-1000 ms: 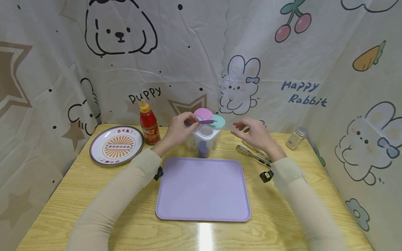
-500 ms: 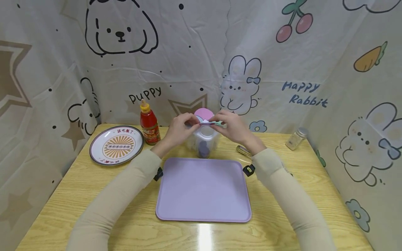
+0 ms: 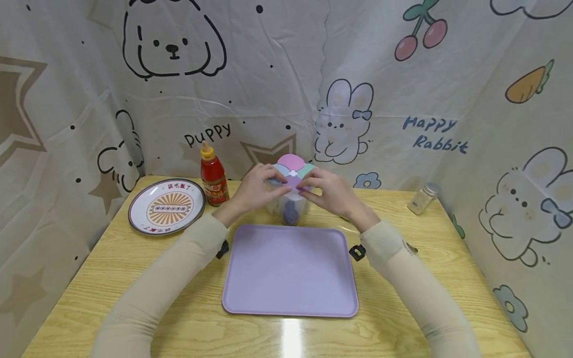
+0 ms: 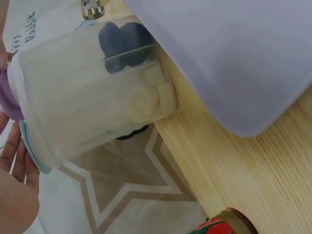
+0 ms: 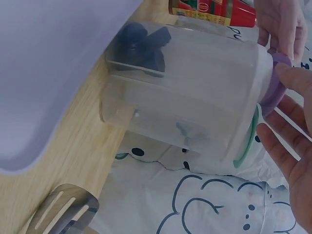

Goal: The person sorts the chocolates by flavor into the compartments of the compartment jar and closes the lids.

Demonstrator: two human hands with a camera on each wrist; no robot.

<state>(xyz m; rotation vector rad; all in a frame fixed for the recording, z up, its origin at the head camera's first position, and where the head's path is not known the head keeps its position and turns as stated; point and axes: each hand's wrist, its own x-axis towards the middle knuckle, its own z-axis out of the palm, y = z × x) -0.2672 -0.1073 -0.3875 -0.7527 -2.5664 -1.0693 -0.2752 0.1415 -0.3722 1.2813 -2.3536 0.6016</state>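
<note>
A clear, divided storage jar [image 3: 299, 206] stands behind the tray, with pink [image 3: 291, 162], green [image 5: 248, 139] and blue [image 4: 34, 148] flap lids on top. Its purple lid [image 3: 292, 182] lies low over the front opening. My left hand [image 3: 258, 186] pinches the left edge of this lid between thumb and fingers, its other fingers beside the blue lid. From the other side, my right hand [image 3: 330, 191] holds the right edge, thumb on top. Dark blue pieces [image 5: 139, 48] sit in one compartment, pale pieces [image 4: 153, 95] in another.
A lilac tray [image 3: 290, 271] lies in front of the jar. To the left are a patterned plate [image 3: 166, 231] and a red sauce bottle [image 3: 214, 181]. A small glass shaker [image 3: 423, 199] stands at right, and a slotted metal utensil [image 5: 63, 209] lies behind my right wrist.
My right hand has come in from the right to the purple lid. Both hands have tipped the lid from raised and edge-on down over the front opening.
</note>
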